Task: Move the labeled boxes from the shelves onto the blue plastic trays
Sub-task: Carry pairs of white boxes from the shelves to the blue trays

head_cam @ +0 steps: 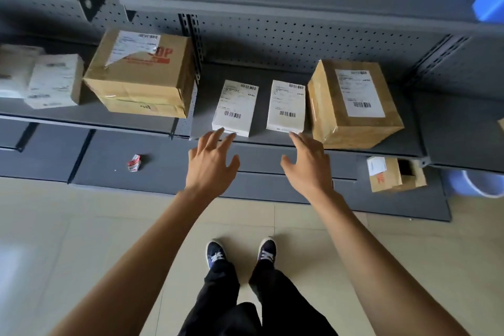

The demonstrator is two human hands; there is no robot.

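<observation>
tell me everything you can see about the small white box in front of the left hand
The left small white box is a flat, slim carton, apparently cardboard, lying on the grey shelf near its front edge. A white shipping label with two barcodes covers its top. It looks closed and undamaged. It lies apart from a matching white box on its right. The left hand, fingers spread, reaches its near edge, fingertips at or just touching it.

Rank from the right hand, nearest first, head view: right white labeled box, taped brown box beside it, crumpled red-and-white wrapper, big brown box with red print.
From the right hand:
1. Right white labeled box, at its fingers.
2. Taped brown box, just right.
3. Crumpled red-and-white wrapper, lower shelf, left.
4. Big brown box with red print, far left.
</observation>
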